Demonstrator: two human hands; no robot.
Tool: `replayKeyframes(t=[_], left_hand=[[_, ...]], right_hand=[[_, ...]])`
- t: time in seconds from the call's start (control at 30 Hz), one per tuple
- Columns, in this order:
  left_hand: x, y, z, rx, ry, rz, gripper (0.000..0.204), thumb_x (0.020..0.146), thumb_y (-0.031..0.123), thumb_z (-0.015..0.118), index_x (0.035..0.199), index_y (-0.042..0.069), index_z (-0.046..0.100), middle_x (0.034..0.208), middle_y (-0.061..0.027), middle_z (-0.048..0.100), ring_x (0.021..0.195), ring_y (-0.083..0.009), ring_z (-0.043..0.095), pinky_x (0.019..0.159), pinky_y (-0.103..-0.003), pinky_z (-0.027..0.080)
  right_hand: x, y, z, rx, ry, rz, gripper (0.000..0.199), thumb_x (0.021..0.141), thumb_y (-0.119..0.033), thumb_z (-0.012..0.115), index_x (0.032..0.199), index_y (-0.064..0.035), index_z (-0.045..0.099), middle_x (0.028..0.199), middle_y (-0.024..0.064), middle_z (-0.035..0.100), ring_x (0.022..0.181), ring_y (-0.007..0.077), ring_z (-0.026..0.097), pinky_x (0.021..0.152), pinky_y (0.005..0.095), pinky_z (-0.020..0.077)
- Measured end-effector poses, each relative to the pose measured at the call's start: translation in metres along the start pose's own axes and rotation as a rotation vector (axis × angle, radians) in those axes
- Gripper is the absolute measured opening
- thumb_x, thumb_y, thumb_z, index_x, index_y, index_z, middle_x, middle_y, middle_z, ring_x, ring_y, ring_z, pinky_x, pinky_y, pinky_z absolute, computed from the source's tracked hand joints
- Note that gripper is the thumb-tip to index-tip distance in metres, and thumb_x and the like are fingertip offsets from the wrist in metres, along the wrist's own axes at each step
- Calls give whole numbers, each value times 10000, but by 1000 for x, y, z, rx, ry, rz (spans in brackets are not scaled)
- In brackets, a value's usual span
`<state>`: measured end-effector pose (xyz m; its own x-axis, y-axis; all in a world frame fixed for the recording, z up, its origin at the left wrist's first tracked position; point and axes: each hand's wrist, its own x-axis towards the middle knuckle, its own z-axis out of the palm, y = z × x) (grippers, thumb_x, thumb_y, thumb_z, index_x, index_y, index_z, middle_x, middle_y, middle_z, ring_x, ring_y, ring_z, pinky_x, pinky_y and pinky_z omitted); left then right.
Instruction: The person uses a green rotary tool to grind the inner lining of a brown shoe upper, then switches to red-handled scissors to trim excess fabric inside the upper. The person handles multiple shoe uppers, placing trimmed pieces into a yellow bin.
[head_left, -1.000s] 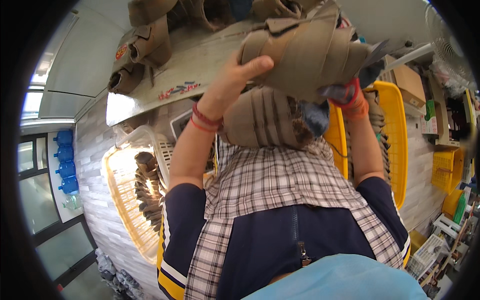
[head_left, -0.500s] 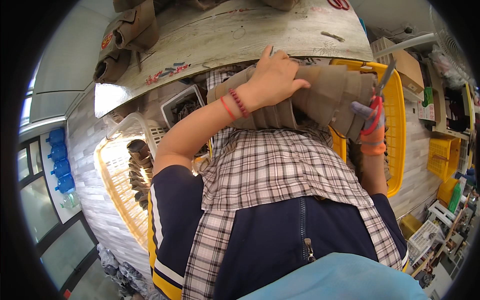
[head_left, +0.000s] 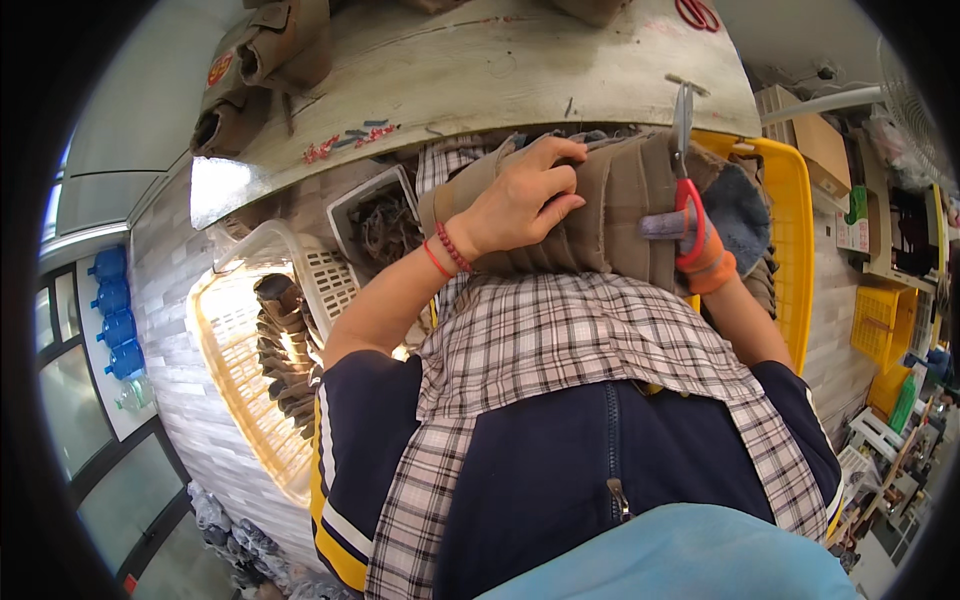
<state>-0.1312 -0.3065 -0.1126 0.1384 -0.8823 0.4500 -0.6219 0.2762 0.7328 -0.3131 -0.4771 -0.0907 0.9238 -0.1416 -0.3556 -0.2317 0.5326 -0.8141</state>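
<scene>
One gloved grip (head_left: 694, 238) closed around scissors (head_left: 683, 160)

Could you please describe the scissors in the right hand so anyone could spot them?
Find the pale table, then the gloved right hand near its right end. It holds the red-handled scissors, unlike the other red handles, which lie on the table.

Most fingers of my gloved right hand (head_left: 706, 248) lay hidden; the upper edge cropped red scissors (head_left: 690, 13) on the table (head_left: 450, 90), the dark rim a fan (head_left: 915, 105).
</scene>
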Motion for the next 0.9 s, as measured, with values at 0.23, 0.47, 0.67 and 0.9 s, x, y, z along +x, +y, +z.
replayKeyframes(t=[0.23,0.47,0.67,0.9], left_hand=[[4,-13,13,203,-66,-10,171,756,57,667,797,25,504,1095,-152,493,1014,-319,508,880,-370,417],[30,-54,-46,161,83,-349,113,835,116,600,836,5,582,906,-109,616,859,-250,590,768,-328,459],[67,-229,-151,353,900,-658,583,759,202,711,1234,42,415,1223,-191,489,1091,-279,503,896,-374,411],[113,-273,-196,-168,867,-829,1187,640,245,806,1470,137,-36,1489,-221,138,1358,-317,210,1087,-434,190]], right_hand=[[44,61,-34,56,-47,-155,621,693,-70,655,1275,14,456,1180,117,587,1072,228,577,921,358,469],[26,87,-89,-206,98,-182,530,777,-324,673,1146,26,524,919,36,617,756,101,564,627,213,435],[-4,38,-84,-166,236,-282,655,771,-527,659,1098,27,536,732,-10,559,594,54,499,513,176,381],[-24,29,-118,-202,477,-438,538,860,-434,591,1106,43,554,712,-8,556,561,54,494,488,173,375]])
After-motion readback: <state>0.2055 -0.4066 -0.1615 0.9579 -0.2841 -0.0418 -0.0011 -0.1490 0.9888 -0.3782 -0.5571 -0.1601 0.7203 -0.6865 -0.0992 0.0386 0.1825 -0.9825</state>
